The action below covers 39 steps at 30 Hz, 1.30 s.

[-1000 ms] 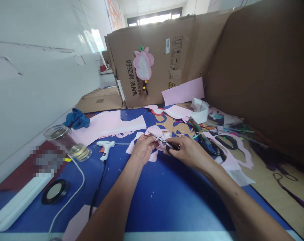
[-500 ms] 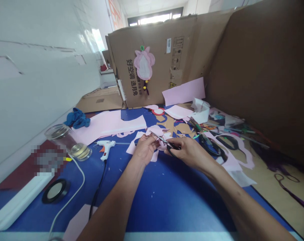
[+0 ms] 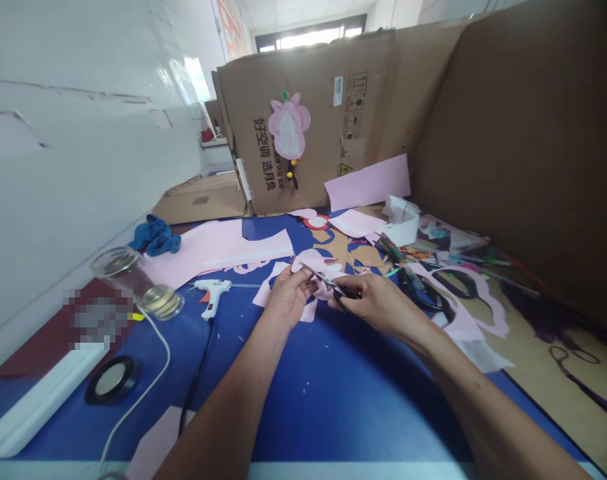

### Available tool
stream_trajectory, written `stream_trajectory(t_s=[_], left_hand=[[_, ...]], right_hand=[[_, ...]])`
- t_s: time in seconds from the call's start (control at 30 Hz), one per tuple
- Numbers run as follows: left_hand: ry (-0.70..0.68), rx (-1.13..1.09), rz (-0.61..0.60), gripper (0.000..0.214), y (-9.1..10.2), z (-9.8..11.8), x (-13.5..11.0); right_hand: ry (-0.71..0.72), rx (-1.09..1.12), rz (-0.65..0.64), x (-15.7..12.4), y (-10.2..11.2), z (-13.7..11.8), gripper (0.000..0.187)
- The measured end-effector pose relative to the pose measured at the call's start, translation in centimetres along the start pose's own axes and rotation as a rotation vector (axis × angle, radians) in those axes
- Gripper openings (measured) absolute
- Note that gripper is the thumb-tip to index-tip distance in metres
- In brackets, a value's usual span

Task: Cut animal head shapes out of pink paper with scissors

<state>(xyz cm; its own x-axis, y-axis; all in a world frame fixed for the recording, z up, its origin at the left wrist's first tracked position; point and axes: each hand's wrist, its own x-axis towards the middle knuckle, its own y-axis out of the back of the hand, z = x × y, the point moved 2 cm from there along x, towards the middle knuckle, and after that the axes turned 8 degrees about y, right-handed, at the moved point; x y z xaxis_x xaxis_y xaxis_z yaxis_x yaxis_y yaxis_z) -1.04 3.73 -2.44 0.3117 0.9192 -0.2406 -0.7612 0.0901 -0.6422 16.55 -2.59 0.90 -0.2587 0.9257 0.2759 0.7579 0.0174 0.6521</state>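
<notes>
My left hand (image 3: 287,298) pinches a small pink paper piece (image 3: 319,288) above the blue table (image 3: 333,393). My right hand (image 3: 378,303) is closed round the black handles of a pair of scissors (image 3: 333,287). The scissor blades point left, into the pink piece between my two hands. More pink paper scraps (image 3: 311,259) lie just beyond my fingers.
A white glue gun (image 3: 209,291) with a black cord lies left of my hands, near a glass jar (image 3: 133,281) and a tape roll (image 3: 110,379). Large pink sheets (image 3: 218,247), a second pair of black scissors (image 3: 423,293), pens and cut-offs crowd the right. Cardboard walls (image 3: 513,147) stand behind.
My hands stay almost in place; the scissors and the pink piece shift only slightly between the fingers.
</notes>
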Motion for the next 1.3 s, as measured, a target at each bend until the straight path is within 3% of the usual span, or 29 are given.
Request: stream_trajectory(t_s=[1.3], left_hand=[[0.009,-0.065,0.062,0.017,-0.47,-0.15,-0.18]], right_hand=[[0.014,0.042,0.013,0.07,-0.30,0.46,0.031]])
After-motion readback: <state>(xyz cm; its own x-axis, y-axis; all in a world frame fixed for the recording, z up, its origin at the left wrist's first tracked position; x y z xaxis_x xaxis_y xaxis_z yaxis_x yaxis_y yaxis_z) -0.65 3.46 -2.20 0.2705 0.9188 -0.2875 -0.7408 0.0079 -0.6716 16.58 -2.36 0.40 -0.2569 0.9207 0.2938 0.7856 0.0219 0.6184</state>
